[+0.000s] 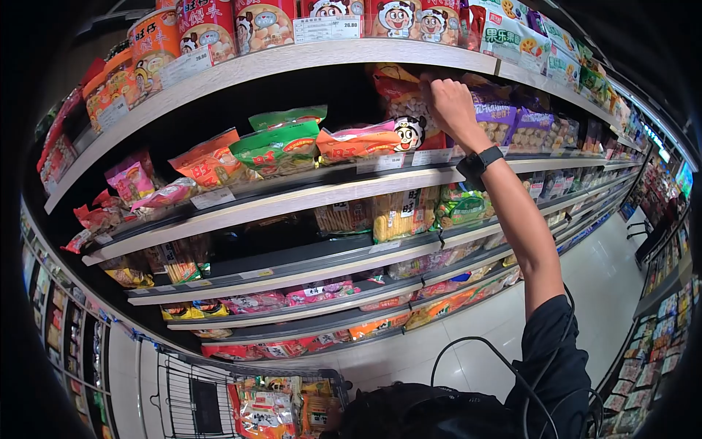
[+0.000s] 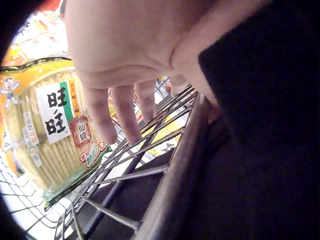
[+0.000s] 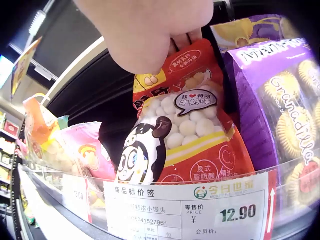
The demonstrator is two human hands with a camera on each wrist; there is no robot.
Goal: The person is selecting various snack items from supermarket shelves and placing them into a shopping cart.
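Note:
My right hand (image 1: 452,110) is up at a shelf and grips the top edge of a red bag of small round biscuits (image 3: 192,132) with a panda face printed on it. In the right wrist view the fingertips are partly hidden behind the bag's top. The bag stands upright behind a price tag (image 3: 187,210) reading 12.90. My left hand (image 2: 125,55) hangs over the edge of the wire shopping cart (image 2: 172,170), fingers loose and pointing down. Beside those fingers, inside the cart, lies a clear-fronted rice cracker bag (image 2: 55,130).
Purple biscuit packs (image 3: 280,110) stand right beside the red bag. Left along the shelf are a green snack bag (image 1: 281,146) and an orange one (image 1: 208,164). Red cans (image 1: 267,25) line the shelf above. A cable (image 1: 475,339) loops near the right arm.

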